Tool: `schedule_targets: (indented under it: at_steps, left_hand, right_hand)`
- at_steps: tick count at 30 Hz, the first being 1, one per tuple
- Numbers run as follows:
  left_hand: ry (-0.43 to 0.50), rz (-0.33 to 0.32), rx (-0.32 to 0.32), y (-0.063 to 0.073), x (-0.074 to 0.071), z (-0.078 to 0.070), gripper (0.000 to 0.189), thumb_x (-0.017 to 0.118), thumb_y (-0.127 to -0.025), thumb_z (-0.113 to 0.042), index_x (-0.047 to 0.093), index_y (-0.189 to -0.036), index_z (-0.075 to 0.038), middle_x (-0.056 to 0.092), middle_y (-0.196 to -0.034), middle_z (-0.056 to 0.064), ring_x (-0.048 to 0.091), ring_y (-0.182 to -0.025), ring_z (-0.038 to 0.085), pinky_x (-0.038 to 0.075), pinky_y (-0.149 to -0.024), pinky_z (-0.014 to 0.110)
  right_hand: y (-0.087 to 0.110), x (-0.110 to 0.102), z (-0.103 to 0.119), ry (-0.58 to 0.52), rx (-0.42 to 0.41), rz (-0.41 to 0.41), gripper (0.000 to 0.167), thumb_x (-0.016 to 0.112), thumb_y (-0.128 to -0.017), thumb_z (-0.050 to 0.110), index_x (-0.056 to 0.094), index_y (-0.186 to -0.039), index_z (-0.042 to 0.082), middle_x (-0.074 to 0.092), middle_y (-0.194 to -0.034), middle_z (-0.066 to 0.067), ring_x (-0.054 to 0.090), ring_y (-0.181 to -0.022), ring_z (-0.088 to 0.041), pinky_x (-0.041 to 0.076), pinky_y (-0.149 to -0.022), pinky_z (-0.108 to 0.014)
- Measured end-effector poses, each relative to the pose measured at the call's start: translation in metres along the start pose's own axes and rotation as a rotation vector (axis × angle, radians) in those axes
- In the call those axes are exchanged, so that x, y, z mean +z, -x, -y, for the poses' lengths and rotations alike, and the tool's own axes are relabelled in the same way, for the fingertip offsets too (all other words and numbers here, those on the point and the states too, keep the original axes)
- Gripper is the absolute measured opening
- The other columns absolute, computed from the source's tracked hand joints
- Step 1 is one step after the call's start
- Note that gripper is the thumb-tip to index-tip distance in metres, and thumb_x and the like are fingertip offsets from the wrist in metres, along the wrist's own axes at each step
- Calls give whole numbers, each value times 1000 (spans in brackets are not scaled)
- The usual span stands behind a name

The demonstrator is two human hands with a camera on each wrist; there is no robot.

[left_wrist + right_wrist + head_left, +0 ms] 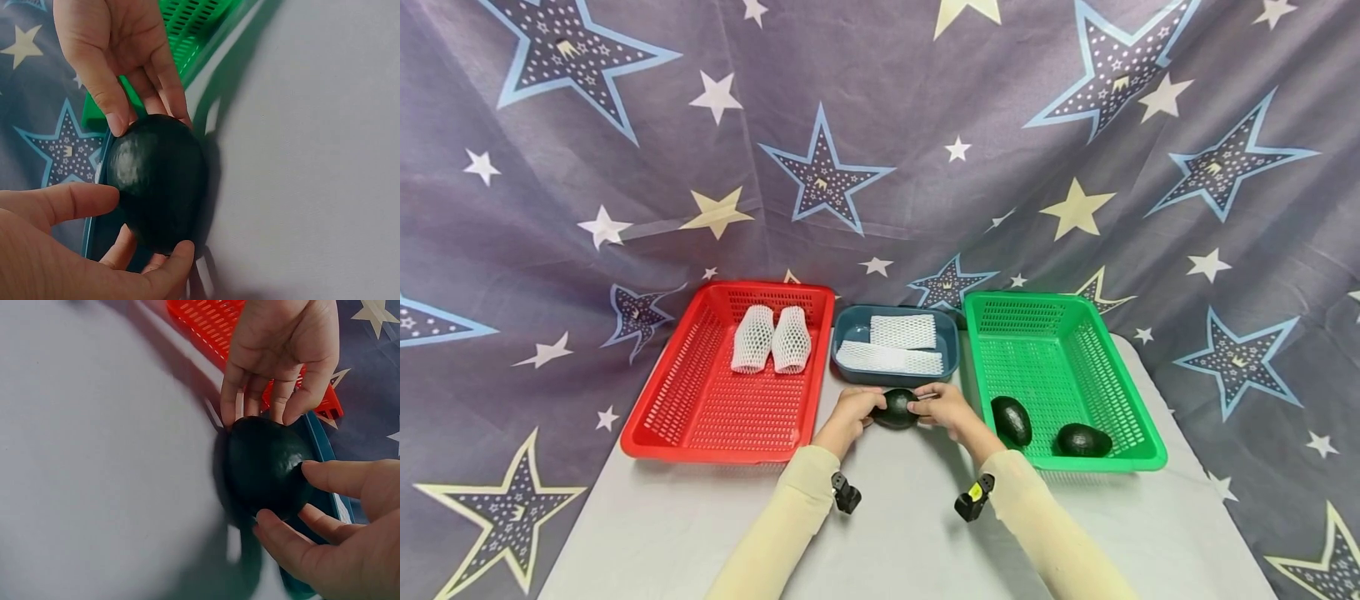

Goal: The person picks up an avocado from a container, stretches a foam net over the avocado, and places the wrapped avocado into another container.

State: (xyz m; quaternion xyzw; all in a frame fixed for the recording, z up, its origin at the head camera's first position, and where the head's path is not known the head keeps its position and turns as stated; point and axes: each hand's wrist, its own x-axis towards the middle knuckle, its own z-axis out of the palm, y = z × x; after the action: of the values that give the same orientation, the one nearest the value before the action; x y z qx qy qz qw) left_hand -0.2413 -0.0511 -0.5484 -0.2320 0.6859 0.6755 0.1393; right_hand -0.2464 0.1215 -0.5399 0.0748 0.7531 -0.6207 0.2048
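Observation:
A dark green avocado (895,409) is held level between both hands, just in front of the blue tray (842,375). My left hand (853,414) pinches one end with thumb and fingertips, while my right hand (946,408) grips the other end. The left wrist view shows the avocado's (156,181) glossy skin, with thumbs along the side toward the tray. Fingers partly cover both ends of the avocado (265,465) in the right wrist view. White foam net sleeves (902,331) lie flat in the tray. Whether the avocado touches the table cannot be told.
At left stands a red basket (715,454) with two rounded white foam net sleeves (752,340) in it; their contents are hidden. A green basket (1138,408) at right holds two avocados (1082,440). Behind everything hangs a star-patterned cloth (880,100). A pale cloth covers the table (895,533).

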Motion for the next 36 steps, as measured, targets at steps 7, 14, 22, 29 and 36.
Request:
schedule_targets:
  at_steps: [7, 14, 22, 29, 36]
  left_hand:
    - [2, 6, -1, -2, 0, 0, 43, 61, -77, 8, 70, -119, 4, 69, -118, 13, 54, -95, 18, 49, -81, 34]
    - [-17, 13, -2, -2, -3, 1, 44, 62, -77, 7, 69, -120, 4, 68, -119, 10, 53, -93, 16, 47, -77, 29]
    - [-1, 15, 2, 2, -1, 1, 47, 60, -75, 7, 69, -121, 4, 66, -124, 12, 52, -95, 18, 46, -76, 30]
    - [7, 5, 11, 3, 0, 0, 49, 60, -74, 6, 69, -122, 4, 68, -122, 11, 47, -80, 14, 40, -70, 26]
    - [22, -10, 15, 3, 1, 6, 49, 59, -72, 6, 70, -119, 4, 69, -121, 12, 47, -77, 13, 39, -67, 25]
  right_hand:
    - [0, -2, 9, 74, 6, -1, 36, 71, -91, 1, 59, -123, -11, 62, -116, -21, 71, -99, -33, 57, -97, -49]
    - [-3, -12, 46, 238, -64, 3, 34, 73, -88, 2, 63, -119, -9, 69, -97, -11, 62, -76, -11, 60, -84, -39]
    - [-27, -29, 91, 466, -274, -75, 32, 71, -90, 6, 66, -120, -6, 71, -100, -19, 67, -85, -24, 55, -72, -30]
    - [-60, -37, 106, 713, -377, -74, 38, 65, -96, 9, 61, -132, -4, 63, -132, -26, 60, -122, -39, 53, -100, -50]
    - [-82, -39, 103, 872, -355, -33, 48, 65, -96, 6, 54, -141, -6, 55, -144, -26, 53, -133, -42, 46, -110, -52]
